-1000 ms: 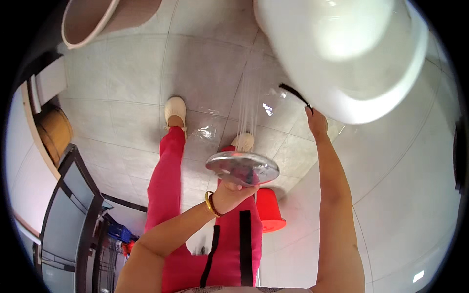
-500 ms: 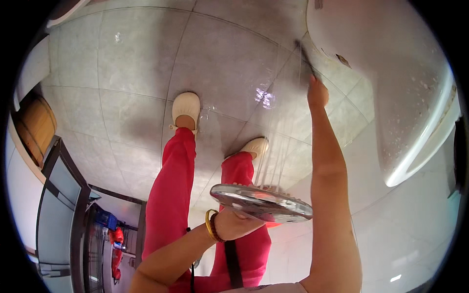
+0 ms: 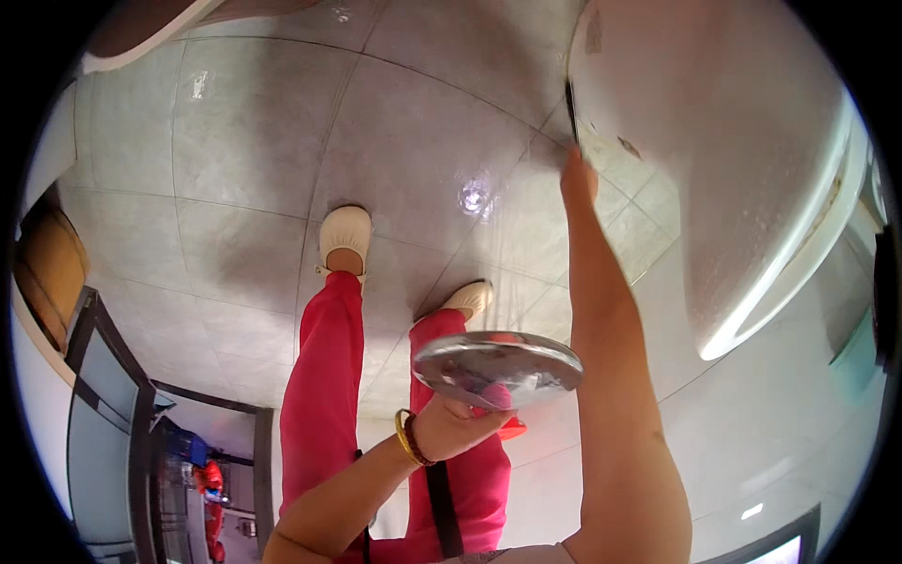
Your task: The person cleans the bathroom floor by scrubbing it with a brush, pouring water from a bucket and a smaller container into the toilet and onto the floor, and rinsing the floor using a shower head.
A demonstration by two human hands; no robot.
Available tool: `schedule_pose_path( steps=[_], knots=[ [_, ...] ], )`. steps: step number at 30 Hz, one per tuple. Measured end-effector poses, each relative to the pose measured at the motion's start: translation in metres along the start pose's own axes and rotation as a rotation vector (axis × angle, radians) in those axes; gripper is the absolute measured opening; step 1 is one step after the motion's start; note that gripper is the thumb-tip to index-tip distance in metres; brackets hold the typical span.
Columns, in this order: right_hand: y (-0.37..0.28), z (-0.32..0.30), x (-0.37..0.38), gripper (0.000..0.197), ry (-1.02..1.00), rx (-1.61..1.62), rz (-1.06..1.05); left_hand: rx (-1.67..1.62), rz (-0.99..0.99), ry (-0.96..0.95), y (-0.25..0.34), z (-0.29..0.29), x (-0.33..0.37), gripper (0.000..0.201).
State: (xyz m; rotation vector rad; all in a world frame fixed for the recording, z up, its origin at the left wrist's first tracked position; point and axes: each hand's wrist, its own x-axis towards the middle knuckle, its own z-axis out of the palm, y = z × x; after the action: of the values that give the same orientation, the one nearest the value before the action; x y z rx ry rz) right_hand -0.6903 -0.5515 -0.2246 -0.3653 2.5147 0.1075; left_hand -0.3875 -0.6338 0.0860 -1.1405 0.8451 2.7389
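My left hand (image 3: 458, 429) is closed around a round chrome shower head (image 3: 498, 368), whose shiny back faces up. Thin streams of water run from its far side toward the wet floor. Farther out, my stretched right hand (image 3: 578, 180) grips a thin dark stick-like tool (image 3: 571, 111). The tool's far end is up against the lower side of a white toilet (image 3: 723, 141); whether it has bristles is too small to tell. Gold and dark-bead bracelets (image 3: 412, 438) circle my left wrist.
Wet grey tiles (image 3: 254, 122) cover the floor, with my cream shoes (image 3: 345, 235) on them. A wooden bucket (image 3: 52, 273) stands at the far left, above a dark-framed glass door (image 3: 117, 423). A pale green container (image 3: 855, 352) is at the right.
The tool in my right hand has swung up against the toilet's side. The shower head has tilted, showing more of its back. My whole view has shifted slightly.
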Motion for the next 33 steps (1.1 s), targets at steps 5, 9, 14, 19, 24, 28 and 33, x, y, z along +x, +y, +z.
schedule_pose_path(
  steps=[5, 9, 14, 19, 24, 28, 33],
  knots=[
    [0.015, 0.015, -0.042, 0.059, -0.077, -0.054, 0.209, -0.061, -0.035, -0.009, 0.013, -0.004, -0.001, 0.009],
    [-0.028, 0.022, -0.036, 0.046, -0.198, 0.645, 0.453, 0.123, 0.136, -0.017, 0.005, -0.005, 0.003, 0.012],
    [-0.080, -0.046, -0.040, 0.037, -0.265, 1.057, 0.142, -0.012, 0.026, -0.078, 0.001, 0.005, -0.006, 0.015],
    [-0.176, -0.108, -0.018, 0.034, -0.034, 1.431, -0.092, 0.110, 0.061, -0.162, -0.001, 0.008, -0.002, 0.016],
    [-0.135, -0.062, -0.011, 0.030, -0.197, 1.201, 0.127, 0.102, 0.009, -0.140, 0.013, 0.000, -0.005, 0.017],
    [-0.026, 0.024, -0.059, 0.036, -0.094, 1.035, 0.632, -0.035, 0.168, -0.139, 0.005, 0.006, 0.001, 0.021],
    [-0.034, -0.002, -0.043, 0.038, -0.475, 1.252, 0.533, -0.010, 0.141, -0.328, -0.002, 0.005, -0.010, 0.024]
  ],
)
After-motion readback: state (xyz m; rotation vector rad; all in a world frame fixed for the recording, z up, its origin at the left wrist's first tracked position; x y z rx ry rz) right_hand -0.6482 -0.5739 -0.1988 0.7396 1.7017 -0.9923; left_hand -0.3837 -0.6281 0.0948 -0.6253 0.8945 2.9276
